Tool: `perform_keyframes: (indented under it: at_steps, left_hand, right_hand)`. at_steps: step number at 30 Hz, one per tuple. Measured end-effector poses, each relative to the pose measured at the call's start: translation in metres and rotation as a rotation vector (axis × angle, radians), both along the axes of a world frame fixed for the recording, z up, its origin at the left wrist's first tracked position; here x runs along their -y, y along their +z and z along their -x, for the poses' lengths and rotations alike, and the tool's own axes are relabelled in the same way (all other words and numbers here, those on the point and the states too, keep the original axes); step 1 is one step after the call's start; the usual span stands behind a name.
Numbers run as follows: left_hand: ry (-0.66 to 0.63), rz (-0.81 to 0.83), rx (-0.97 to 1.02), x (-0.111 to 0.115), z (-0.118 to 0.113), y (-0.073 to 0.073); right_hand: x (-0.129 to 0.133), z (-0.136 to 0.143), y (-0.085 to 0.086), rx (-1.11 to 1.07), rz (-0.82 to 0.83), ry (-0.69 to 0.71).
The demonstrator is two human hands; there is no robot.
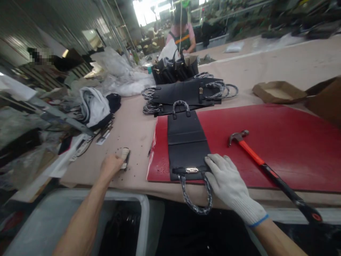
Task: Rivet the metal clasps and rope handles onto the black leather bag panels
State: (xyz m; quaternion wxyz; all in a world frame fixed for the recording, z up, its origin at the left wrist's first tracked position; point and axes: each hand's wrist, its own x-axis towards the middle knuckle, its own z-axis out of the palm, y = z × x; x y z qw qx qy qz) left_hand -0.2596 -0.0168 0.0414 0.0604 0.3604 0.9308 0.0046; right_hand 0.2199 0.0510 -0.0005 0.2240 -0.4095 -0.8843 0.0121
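Observation:
My left hand (111, 166), bare, is over the table left of the red mat. Its fingers are closed at a small beige-and-dark object (125, 156) whose kind I cannot make out. In a white knit glove, my right hand (226, 179) lies with fingers stretched out, the tips on the right edge of a flat black bag piece (186, 142). A gold-coloured metal plate (191, 170) sits on a strap near the bag's front edge. One wrapped handle (198, 209) hangs over the table edge; another handle (181, 104) stands at the far end.
A claw hammer (252, 151) with a red-black handle rests on the red mat (290, 142). Behind lie stacked black bag pieces (178, 93) and upright bags (173, 71). A cardboard tray (278, 91) is at right, a grey bin (144, 209) below. A co-worker (182, 35) is across the table.

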Motion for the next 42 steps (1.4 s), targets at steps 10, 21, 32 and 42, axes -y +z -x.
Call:
perform_keyframes:
  at_steps: [10,21,32,42]
  left_hand:
    - [-0.001,-0.078,-0.137,0.022,-0.013,-0.016]
    - [-0.107,-0.126,-0.122,-0.002,-0.045,-0.027]
    - [-0.150,-0.240,-0.266,0.005,-0.084,-0.053]
    - [-0.367,0.068,-0.295,0.011,-0.102,-0.035]
  right_hand:
    - [-0.018,-0.002,-0.023,-0.037,-0.162,0.037]
    - [-0.009,0.001,-0.012,0.004,-0.134,0.001]
    - [0.004,0.004,0.006,-0.016,0.085,-0.038]
    - [-0.001,0.002,0.001,-0.015,0.057,-0.031]
